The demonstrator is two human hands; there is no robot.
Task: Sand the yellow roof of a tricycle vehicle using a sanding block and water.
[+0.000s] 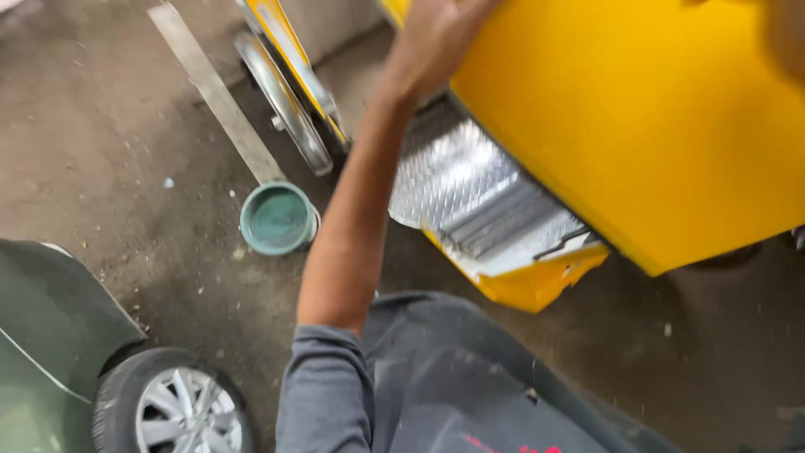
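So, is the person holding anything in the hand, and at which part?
It cannot be told. The left hand rests flat against the yellow vehicle panel, near its upper edge; no closed grip shows. The right hand is out of view.

A vehicle repair yard — yellow body panel (654, 126), car wheel (172, 407), stained concrete floor (92, 126).

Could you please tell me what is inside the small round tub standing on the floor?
The tub holds smooth green paint right across its opening. The bottom cannot be seen because the paint covers it.
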